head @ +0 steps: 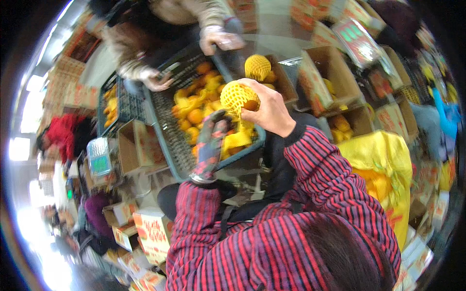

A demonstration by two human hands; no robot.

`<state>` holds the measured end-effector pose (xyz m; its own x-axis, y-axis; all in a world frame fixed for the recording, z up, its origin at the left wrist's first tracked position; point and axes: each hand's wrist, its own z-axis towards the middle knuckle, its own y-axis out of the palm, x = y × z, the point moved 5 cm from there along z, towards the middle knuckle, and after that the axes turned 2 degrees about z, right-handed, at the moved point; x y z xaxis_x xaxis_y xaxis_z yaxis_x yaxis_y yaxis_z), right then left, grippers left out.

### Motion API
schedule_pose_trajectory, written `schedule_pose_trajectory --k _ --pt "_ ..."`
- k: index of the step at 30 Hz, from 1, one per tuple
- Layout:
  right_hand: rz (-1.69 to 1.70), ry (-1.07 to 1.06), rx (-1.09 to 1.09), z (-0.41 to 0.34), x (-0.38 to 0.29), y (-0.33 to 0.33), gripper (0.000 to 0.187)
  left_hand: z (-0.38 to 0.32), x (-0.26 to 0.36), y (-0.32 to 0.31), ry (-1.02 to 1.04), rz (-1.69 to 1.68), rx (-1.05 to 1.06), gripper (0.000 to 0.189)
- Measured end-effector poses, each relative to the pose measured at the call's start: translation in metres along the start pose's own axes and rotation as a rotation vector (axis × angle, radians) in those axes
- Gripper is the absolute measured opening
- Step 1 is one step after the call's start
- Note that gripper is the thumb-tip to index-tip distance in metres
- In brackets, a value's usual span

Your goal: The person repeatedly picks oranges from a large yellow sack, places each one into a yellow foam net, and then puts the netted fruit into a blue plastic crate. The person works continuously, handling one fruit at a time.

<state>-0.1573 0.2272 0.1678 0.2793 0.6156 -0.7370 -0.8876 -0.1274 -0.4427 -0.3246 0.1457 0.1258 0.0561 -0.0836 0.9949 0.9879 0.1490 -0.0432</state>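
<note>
My right hand (271, 109), bare, grips an orange fruit in a yellow foam net sleeve (238, 96) above a blue-green plastic crate (171, 160). Some of the fruit's skin shows beside my thumb. My left hand (211, 142) wears a dark patterned glove and is just below the sleeved fruit, fingers pointing away from me. Whether its fingers hold anything is hidden. Loose orange fruits (195, 115) and yellow foam net sleeves (238, 142) lie mixed in the crate. Past my right hand, another sleeved fruit (257, 67) sits at a cardboard box (284, 82).
Across the crate, a co-worker's two gloved hands (222, 39) (156, 78) reach over its far side. Open cardboard boxes (329, 80) stand to the right, near a yellow sack (382, 145). A digital scale (99, 160) and another box (138, 149) are left.
</note>
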Motion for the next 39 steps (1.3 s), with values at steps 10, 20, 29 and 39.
schedule_pose_trajectory --k 10,20,29,39 --pt "-0.662 0.516 0.028 -0.149 0.109 -0.200 0.053 -0.013 -0.033 -0.044 -0.160 -0.052 0.006 0.030" --pt "-0.325 0.867 -1.126 -0.311 0.072 -0.218 0.026 -0.073 -0.033 0.192 0.248 0.065 -0.996 0.029" --pt "-0.409 0.734 -1.212 -0.364 0.053 -0.245 0.061 -0.194 -0.049 0.301 0.451 0.236 -1.473 0.040" --pt "-0.337 0.580 -1.788 -0.414 0.058 -0.148 0.064 -0.214 -0.022 0.292 0.745 0.086 -1.529 0.018"
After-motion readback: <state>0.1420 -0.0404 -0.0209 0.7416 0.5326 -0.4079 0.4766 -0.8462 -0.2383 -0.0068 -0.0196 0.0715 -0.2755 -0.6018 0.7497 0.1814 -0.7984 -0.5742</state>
